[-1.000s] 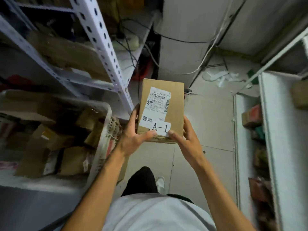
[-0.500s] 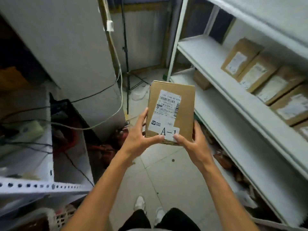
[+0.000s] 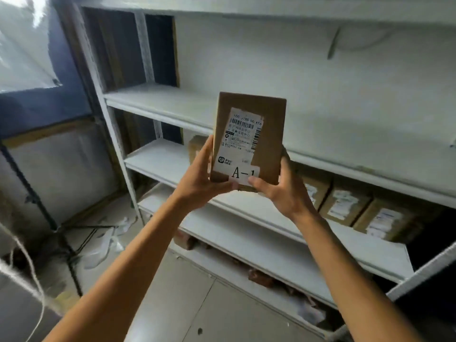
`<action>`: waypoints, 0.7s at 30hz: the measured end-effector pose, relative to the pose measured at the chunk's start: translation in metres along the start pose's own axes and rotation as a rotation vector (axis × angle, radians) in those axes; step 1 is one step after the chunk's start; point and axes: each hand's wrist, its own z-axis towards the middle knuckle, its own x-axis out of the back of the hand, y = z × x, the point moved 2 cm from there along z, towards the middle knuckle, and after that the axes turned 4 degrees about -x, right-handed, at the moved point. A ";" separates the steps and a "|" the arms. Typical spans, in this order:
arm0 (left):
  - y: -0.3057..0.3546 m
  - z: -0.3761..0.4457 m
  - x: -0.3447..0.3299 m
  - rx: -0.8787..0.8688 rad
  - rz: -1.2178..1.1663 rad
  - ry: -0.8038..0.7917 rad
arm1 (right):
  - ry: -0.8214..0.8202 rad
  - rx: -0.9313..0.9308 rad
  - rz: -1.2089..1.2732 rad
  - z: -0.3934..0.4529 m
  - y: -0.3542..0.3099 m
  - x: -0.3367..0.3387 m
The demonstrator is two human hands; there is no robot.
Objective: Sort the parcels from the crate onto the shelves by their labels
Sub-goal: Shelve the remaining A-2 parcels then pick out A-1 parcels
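Observation:
I hold a brown cardboard parcel (image 3: 269,134) upright in front of me, with a white shipping label and a tag reading "A-1" at its bottom. My left hand (image 3: 199,180) grips its lower left edge, thumb on the front. My right hand (image 3: 283,191) grips its lower right edge, thumb by the tag. Behind the parcel stands a white shelf unit (image 3: 172,104); its upper board at parcel height is bare where visible. The crate is out of view.
Several labelled brown parcels (image 3: 345,206) stand in a row on the shelf below, right of my hands; another box (image 3: 197,146) shows behind my left hand. A black tripod stand (image 3: 61,230) and white plastic scraps lie on the floor at left. Low shelves hold clutter.
I have turned right from the crate and wall to face the white shelf unit. The parcel, held in both hands as before, has risen to the level of the upper shelf board.

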 end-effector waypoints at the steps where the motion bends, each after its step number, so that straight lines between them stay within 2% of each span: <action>1: 0.007 0.020 -0.013 -0.021 0.016 -0.009 | 0.032 0.013 -0.001 0.009 0.002 0.019; 11: 0.043 0.174 -0.181 -0.242 0.100 -0.126 | 0.322 -0.004 -0.183 0.057 0.058 0.209; 21: 0.058 0.248 -0.308 -0.287 0.048 -0.232 | 0.524 -0.114 -0.354 0.058 0.101 0.330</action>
